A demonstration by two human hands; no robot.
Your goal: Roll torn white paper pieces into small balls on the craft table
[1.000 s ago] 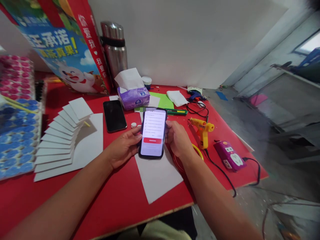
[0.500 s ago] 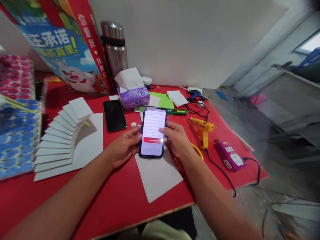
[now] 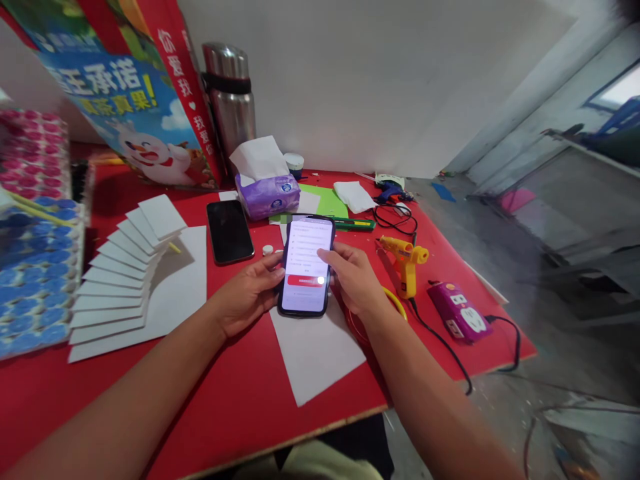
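Note:
A phone with a lit screen (image 3: 306, 293) is held upright between both hands over a white sheet (image 3: 315, 360). My left hand (image 3: 250, 293) grips its left edge, thumb on the side. My right hand (image 3: 357, 280) holds the right edge, with the thumb over the upper right part of the screen. The screen shows lines of text and a red bar. A second phone, dark (image 3: 230, 231), lies left of it, beside a small white cap (image 3: 268, 250). Right of my right hand lies a yellow glue gun (image 3: 407, 267).
Fanned white boards (image 3: 113, 290) lie left. Behind stand a purple tissue pack (image 3: 270, 195), a steel flask (image 3: 233, 113) and a printed bag (image 3: 150, 127). A green cutter (image 3: 355, 225) and a purple power socket (image 3: 460, 312) lie right. Flower trays (image 3: 37, 267) fill the left edge.
My right thumb has moved slightly up the screen. The lit phone stays in both hands, and the other things have not moved.

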